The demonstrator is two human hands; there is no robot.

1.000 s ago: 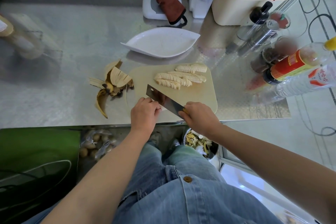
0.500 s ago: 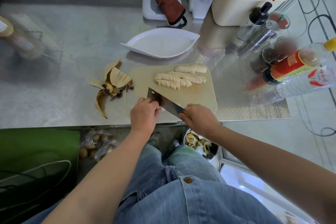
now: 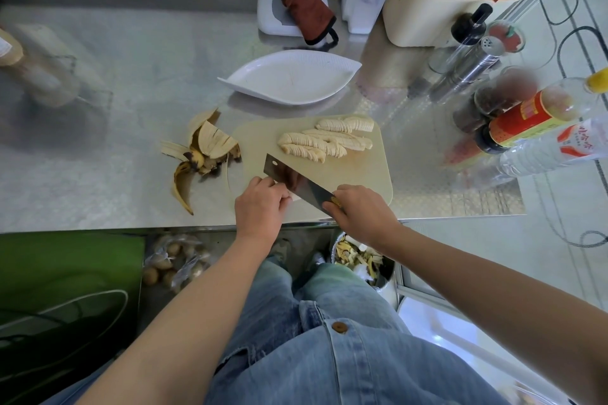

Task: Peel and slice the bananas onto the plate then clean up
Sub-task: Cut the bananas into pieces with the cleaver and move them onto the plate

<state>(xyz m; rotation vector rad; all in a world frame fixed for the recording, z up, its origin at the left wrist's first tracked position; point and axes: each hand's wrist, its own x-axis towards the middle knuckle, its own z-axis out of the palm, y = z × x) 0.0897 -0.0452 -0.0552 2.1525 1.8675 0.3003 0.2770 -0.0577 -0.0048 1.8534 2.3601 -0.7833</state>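
Observation:
Several rows of sliced banana point(image 3: 325, 141) lie on the far half of the beige cutting board point(image 3: 362, 171). My right hand point(image 3: 362, 217) grips the handle of a cleaver point(image 3: 296, 181), whose blade slants over the board's near left corner. My left hand point(image 3: 260, 207) sits just left of the blade with its fingers curled over a pale banana piece that is mostly hidden. The white leaf-shaped plate point(image 3: 289, 79) stands empty beyond the board. Banana peels point(image 3: 204, 151) lie on the steel counter left of the board.
Bottles and spice jars point(image 3: 513, 115) crowd the counter's right side, and a cream tub point(image 3: 424, 20) stands at the back right. A brown cloth point(image 3: 309, 13) rests on a white box. A waste bin point(image 3: 362, 260) with scraps stands below the counter edge.
The cleaver blade dipped slightly and came back up. Both hands stay nearly where they were at the board's near edge.

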